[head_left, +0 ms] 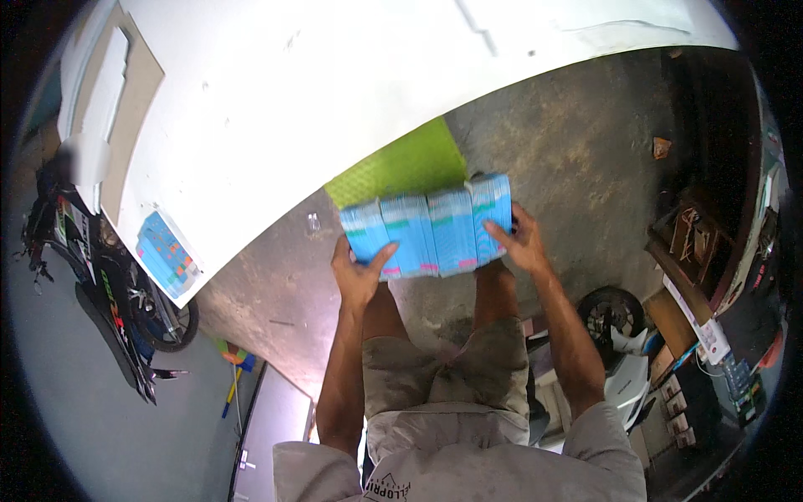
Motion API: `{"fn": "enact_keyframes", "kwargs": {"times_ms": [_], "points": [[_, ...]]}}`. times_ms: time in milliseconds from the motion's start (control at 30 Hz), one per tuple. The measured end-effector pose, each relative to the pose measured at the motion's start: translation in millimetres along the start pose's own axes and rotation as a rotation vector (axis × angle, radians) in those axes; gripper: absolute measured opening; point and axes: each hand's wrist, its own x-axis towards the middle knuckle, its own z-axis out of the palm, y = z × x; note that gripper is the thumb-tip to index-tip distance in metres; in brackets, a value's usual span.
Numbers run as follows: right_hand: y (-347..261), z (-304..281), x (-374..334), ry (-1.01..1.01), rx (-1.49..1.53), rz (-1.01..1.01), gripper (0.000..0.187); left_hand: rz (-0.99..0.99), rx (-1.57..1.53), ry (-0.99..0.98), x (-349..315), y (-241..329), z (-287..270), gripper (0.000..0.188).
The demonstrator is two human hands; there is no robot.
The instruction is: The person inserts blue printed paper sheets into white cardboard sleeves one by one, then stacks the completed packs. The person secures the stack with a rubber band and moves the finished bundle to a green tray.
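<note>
Now blue packs (428,232) clamped between left hand (358,274), right hand (520,243).

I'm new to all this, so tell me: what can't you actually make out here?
- Head view: the green sheet runs under the white board.
- The blue packs: their print is too small to read.
- The left hand and right hand cover the pack ends.
- The view's corners are black.

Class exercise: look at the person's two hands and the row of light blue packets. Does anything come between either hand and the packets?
No. The left hand grips the left end of the row of light blue packets and the right hand presses its right end, both touching it directly. A green mat lies just behind the row, not between hands and packets.
</note>
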Motion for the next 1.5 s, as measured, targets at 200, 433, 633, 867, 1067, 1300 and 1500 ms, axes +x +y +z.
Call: {"fn": "enact_keyframes", "kwargs": {"times_ms": [200, 433, 633, 867, 1067, 1300, 1500], "points": [[-9, -84, -83, 0.050, -0.009, -0.087, 0.062, 0.095, 0.042, -0.027, -86, 77, 53, 0.059], [-42, -200, -188, 0.296, 0.199, -0.082, 0.069, 0.219, 0.199, -0.179, -134, 184, 151, 0.063], [-74, -289, -206, 0.457, 0.176, -0.095, 0.066, 0.327, 0.228, -0.190, -139, 257, 233, 0.064], [-173, -405, -145, 0.470, 0.040, -0.234, 0.065, 0.315, 0.206, -0.118, -100, 326, 327, 0.072], [-280, -533, -18, 0.410, -0.120, -0.368, 0.057, 0.317, 0.206, -0.089, -16, 435, 431, 0.075], [-396, -681, 165, 0.350, -0.253, -0.434, 0.061, 0.334, 0.166, 0.009, 128, 542, 573, 0.080], [-454, -766, 294, 0.231, -0.273, -0.459, 0.070, 0.232, 0.196, 0.140, 216, 585, 669, 0.086]]}}
